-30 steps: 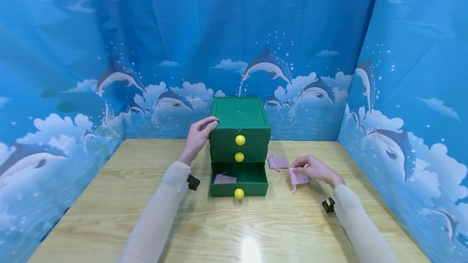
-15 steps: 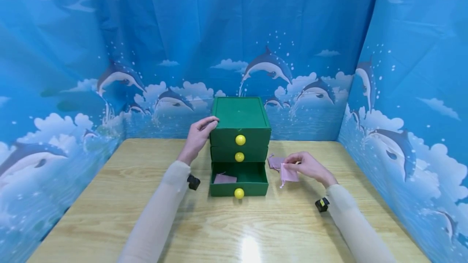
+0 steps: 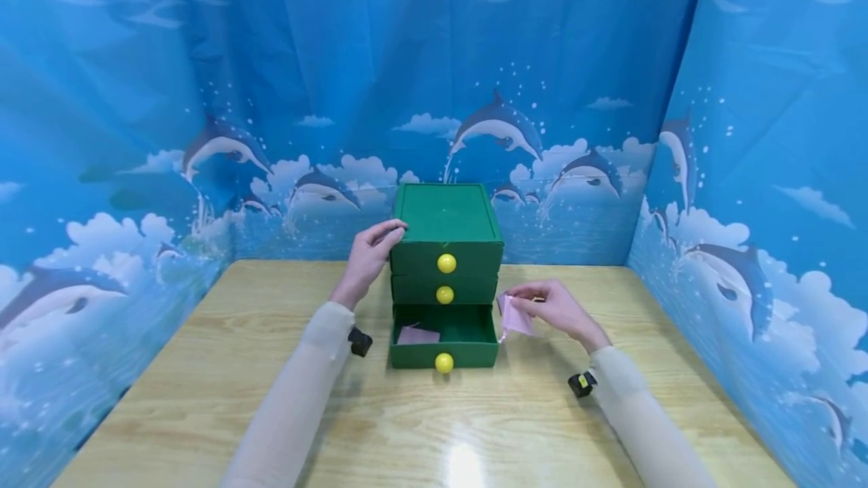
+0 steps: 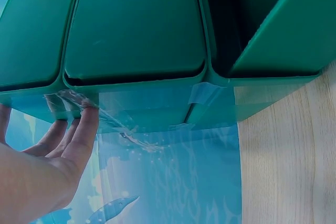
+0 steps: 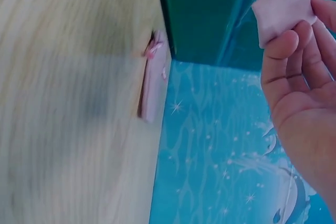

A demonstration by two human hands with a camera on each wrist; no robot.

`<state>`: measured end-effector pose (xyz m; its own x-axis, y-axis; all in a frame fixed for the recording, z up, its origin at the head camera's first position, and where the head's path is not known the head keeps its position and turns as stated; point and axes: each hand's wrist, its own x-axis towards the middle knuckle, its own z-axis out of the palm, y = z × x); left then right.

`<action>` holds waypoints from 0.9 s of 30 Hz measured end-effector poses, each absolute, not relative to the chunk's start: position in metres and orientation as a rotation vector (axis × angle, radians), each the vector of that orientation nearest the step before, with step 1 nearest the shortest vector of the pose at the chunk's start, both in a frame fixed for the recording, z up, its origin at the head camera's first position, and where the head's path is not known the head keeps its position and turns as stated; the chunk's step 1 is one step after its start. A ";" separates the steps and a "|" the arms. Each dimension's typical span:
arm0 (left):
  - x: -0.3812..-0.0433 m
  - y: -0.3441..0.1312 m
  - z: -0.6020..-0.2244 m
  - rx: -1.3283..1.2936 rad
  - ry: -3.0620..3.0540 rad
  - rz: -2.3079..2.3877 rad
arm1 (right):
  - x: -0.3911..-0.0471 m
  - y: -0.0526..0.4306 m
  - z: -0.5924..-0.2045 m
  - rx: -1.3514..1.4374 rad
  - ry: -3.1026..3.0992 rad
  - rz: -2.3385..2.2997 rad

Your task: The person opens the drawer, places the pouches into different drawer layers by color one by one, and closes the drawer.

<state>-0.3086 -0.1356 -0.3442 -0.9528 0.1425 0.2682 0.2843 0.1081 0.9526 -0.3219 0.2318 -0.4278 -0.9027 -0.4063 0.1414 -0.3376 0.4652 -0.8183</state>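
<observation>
A green cabinet (image 3: 447, 213) with yellow knobs has its bottom drawer (image 3: 414, 356) pulled out. Inside the drawer, toward its left, lies a pink drawstring pouch (image 3: 417, 335). My left hand (image 3: 367, 260) touches the cabinet's upper left side, its fingers (image 4: 84, 129) extended against the side wall in the left wrist view. Just right of the drawer, my right hand (image 3: 557, 309) pinches a second pink drawstring pouch (image 3: 518, 319) between thumb and fingers, its cord hanging down. Another pink pouch (image 5: 153, 80) lies on the table beside the cabinet, mostly hidden behind the right hand in the head view.
The cabinet stands on a wood-grain table (image 3: 420, 428) near its back edge. A blue curtain (image 3: 325, 96) printed with dolphins surrounds the table at the back and sides. The two upper drawers are closed.
My right hand has carried its pouch leftward, from the table right of the cabinet to the right edge of the open drawer. My left hand keeps its place.
</observation>
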 end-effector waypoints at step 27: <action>-0.328 -0.140 -0.361 -0.429 -2.250 -1.974 | -0.319 0.173 -0.431 -0.666 2.607 -1.564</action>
